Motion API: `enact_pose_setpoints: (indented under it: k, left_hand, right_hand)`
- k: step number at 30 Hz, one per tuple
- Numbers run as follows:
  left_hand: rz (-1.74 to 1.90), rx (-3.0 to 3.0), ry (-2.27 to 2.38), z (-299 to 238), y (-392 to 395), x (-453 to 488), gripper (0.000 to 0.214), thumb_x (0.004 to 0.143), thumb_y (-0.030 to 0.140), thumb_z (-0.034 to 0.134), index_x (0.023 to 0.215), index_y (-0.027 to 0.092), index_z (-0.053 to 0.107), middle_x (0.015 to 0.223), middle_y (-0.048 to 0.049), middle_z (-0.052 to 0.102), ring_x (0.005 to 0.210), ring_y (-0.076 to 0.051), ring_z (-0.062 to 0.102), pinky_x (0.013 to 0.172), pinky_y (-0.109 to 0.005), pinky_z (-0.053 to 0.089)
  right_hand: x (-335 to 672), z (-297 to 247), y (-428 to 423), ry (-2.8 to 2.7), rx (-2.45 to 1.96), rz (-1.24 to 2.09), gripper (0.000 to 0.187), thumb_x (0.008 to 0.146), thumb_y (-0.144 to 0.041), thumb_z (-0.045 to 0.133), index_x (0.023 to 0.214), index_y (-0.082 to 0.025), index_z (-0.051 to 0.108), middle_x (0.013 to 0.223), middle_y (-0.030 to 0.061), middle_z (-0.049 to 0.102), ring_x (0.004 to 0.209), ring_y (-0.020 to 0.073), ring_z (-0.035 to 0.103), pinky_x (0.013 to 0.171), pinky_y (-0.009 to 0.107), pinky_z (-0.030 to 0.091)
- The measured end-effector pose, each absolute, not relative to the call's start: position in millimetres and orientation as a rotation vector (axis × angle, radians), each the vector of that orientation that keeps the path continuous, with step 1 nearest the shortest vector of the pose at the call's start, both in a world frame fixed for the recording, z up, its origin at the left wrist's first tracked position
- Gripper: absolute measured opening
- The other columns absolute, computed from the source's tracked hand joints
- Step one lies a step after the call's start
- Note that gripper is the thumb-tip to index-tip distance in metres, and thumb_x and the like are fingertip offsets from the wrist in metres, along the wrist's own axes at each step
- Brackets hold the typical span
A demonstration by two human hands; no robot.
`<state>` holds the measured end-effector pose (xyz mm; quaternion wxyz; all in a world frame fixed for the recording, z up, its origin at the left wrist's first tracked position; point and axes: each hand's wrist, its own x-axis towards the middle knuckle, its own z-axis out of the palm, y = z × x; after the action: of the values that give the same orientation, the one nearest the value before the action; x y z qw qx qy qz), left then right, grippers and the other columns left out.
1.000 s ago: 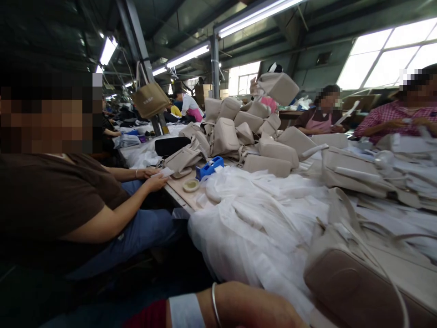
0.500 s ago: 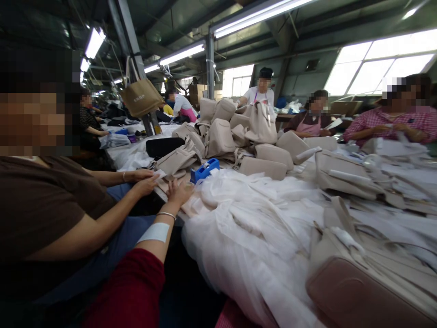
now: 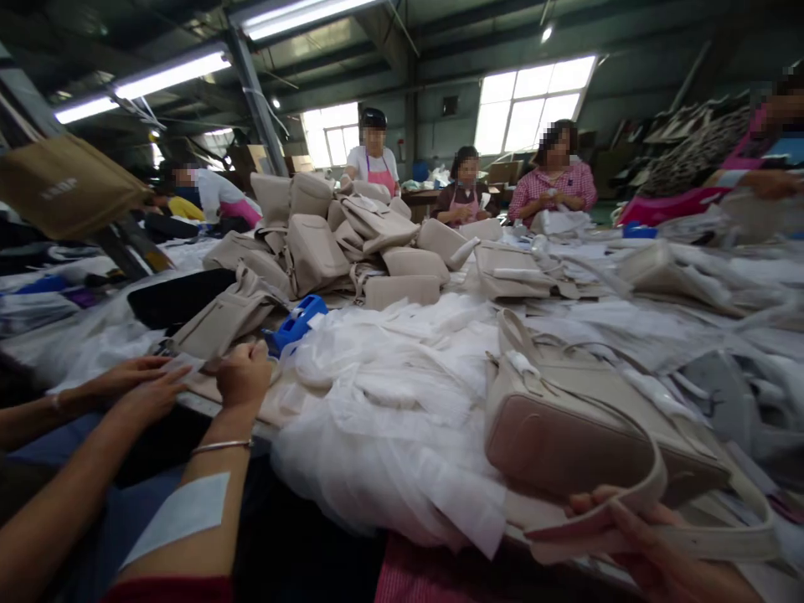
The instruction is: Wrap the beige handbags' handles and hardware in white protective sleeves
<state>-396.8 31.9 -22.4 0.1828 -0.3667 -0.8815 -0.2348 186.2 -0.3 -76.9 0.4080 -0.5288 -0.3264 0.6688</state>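
Observation:
My left hand, with a bangle at the wrist and a white patch on the forearm, rests on the table edge beside a blue tape dispenser. Its fingers are curled; what they hold is hidden. At the lower right, my right hand grips the strap of a beige handbag, which lies on its side against a heap of white dust-bag fabric.
A co-worker's two hands handle a paper slip just left of mine. A pile of beige bags fills the table's middle, and more bags and white wrapping cover the right. Several people work along the far side.
The view has swung right and down. My left hand stays by the blue dispenser, its fingers now curled. My right hand has come into view holding the bag strap.

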Motion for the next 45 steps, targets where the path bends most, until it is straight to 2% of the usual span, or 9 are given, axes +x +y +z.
enact_pose_setpoints:
  k: [3, 7, 11, 14, 17, 21, 31, 39, 45]
  left_hand:
    - [-0.683, -1.399, -2.375, -21.3, 48.6, -336.0, 0.051, 0.100, 0.038, 0.022, 0.082, 0.015, 0.065, 0.076, -0.0106, 0.068, 0.076, -0.023, 0.063, 0.071, -0.031, 0.045]
    - [-0.617, -2.019, -2.125, -28.6, 87.9, -239.0, 0.040, 0.096, 0.047, 0.046, 0.074, 0.019, 0.066, 0.078, -0.0065, 0.070, 0.079, -0.020, 0.063, 0.077, -0.027, 0.046]
    - [-0.485, -2.423, -1.895, -44.5, 138.9, -159.8, 0.018, 0.089, 0.035, 0.064, 0.097, 0.021, 0.072, 0.103, -0.0075, 0.072, 0.106, -0.022, 0.061, 0.098, -0.031, 0.043]
    - [-0.320, -2.577, -1.860, -60.3, 170.7, -124.8, 0.026, 0.082, 0.029, 0.075, 0.106, 0.021, 0.071, 0.115, -0.0090, 0.069, 0.116, -0.025, 0.057, 0.104, -0.039, 0.042]
    - [-0.146, -2.629, -1.935, -73.6, 189.2, -109.9, 0.030, 0.088, 0.034, 0.069, 0.112, 0.017, 0.066, 0.119, -0.0099, 0.065, 0.110, -0.025, 0.061, 0.098, -0.047, 0.049]
    - [-0.085, -2.619, -2.077, -75.9, 198.0, -113.7, 0.029, 0.094, 0.035, 0.060, 0.117, 0.017, 0.062, 0.119, -0.0090, 0.064, 0.103, -0.022, 0.064, 0.089, -0.043, 0.055]
    - [-0.449, -2.564, -2.316, -42.7, 185.9, -163.2, 0.029, 0.095, 0.040, 0.058, 0.096, 0.012, 0.065, 0.091, -0.0023, 0.067, 0.080, -0.017, 0.065, 0.073, -0.033, 0.056]
    - [-0.898, -2.346, -2.491, -48.9, 184.5, -161.6, 0.035, 0.087, 0.040, 0.067, 0.065, 0.014, 0.059, 0.058, 0.0055, 0.053, 0.057, -0.011, 0.053, 0.059, -0.026, 0.044]
    - [-1.239, -2.252, -2.603, -51.7, 190.1, -159.0, 0.032, 0.094, 0.043, 0.059, 0.085, 0.013, 0.064, 0.078, 0.0005, 0.064, 0.068, -0.013, 0.061, 0.066, -0.029, 0.053]
  right_hand:
    - [183.2, -71.8, -1.9, -0.839, -1.333, 1.655, 0.039, 0.069, -0.055, 0.079, 0.091, -0.023, 0.076, 0.102, 0.0118, 0.078, 0.100, 0.0358, 0.071, 0.082, 0.042, 0.062]
    - [177.0, -68.5, -7.8, -0.819, -1.270, 1.617, 0.036, 0.073, -0.052, 0.078, 0.091, -0.021, 0.075, 0.096, 0.0118, 0.078, 0.094, 0.0335, 0.072, 0.081, 0.042, 0.060]
    - [176.0, -65.2, -19.4, -0.746, -1.243, 1.623, 0.040, 0.069, -0.052, 0.082, 0.087, -0.018, 0.073, 0.088, 0.0114, 0.078, 0.084, 0.0307, 0.073, 0.077, 0.041, 0.059]
    - [181.7, -64.1, -27.6, -0.683, -1.245, 1.659, 0.043, 0.068, -0.054, 0.082, 0.088, -0.017, 0.072, 0.088, 0.0127, 0.078, 0.087, 0.0331, 0.074, 0.082, 0.047, 0.058]
    - [191.0, -64.4, -31.9, -0.681, -1.247, 1.658, 0.044, 0.068, -0.054, 0.082, 0.089, -0.016, 0.072, 0.089, 0.0139, 0.078, 0.089, 0.0335, 0.073, 0.083, 0.047, 0.058]
    - [202.6, -66.1, -31.2, -0.674, -1.212, 1.669, 0.042, 0.068, -0.053, 0.082, 0.087, -0.017, 0.073, 0.088, 0.0130, 0.078, 0.089, 0.0323, 0.073, 0.082, 0.044, 0.058]
    - [202.1, -77.4, -25.9, -0.637, -1.148, 1.675, 0.042, 0.068, -0.052, 0.083, 0.087, -0.017, 0.073, 0.087, 0.0130, 0.078, 0.085, 0.0319, 0.074, 0.079, 0.043, 0.058]
    - [205.9, -77.8, -28.6, -0.619, -1.113, 1.694, 0.035, 0.071, -0.050, 0.081, 0.087, -0.019, 0.074, 0.087, 0.0096, 0.078, 0.084, 0.0304, 0.074, 0.074, 0.040, 0.058]
    - [209.4, -82.2, -28.1, -0.657, -1.173, 1.682, 0.046, 0.066, -0.058, 0.082, 0.087, -0.017, 0.074, 0.088, 0.0117, 0.078, 0.087, 0.0316, 0.073, 0.077, 0.041, 0.057]
